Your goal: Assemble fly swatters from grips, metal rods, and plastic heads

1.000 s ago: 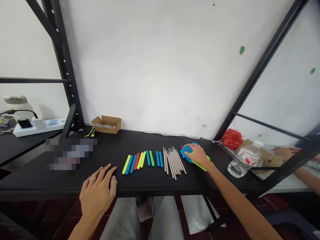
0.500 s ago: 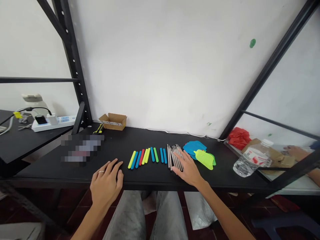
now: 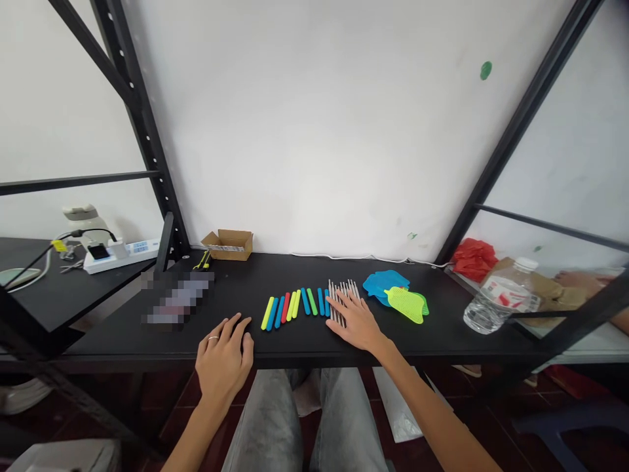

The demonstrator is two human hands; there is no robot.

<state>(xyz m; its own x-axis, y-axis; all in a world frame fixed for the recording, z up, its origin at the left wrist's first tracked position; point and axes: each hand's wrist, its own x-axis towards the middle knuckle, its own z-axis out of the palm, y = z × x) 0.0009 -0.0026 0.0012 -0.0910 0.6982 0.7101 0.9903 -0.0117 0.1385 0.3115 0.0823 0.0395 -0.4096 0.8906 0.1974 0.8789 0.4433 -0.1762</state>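
Note:
My right hand lies flat with fingers spread on a bundle of several thin metal rods on the black tabletop. Left of the rods is a row of several coloured plastic sticks in yellow, blue, red and green. Right of the rods lie blue and green mesh pieces, stacked loosely. My left hand, wearing a ring, rests open at the table's front edge, near the leftmost yellow stick and holding nothing.
A small open cardboard box sits at the back by the wall, with a black frame post to its left. A water bottle, red bag and another person's hand are at the right. A power strip lies at the left.
My right hand left the blue and green mesh pieces and moved left onto the metal rods. My left hand stayed at the front edge. The view shifted slightly.

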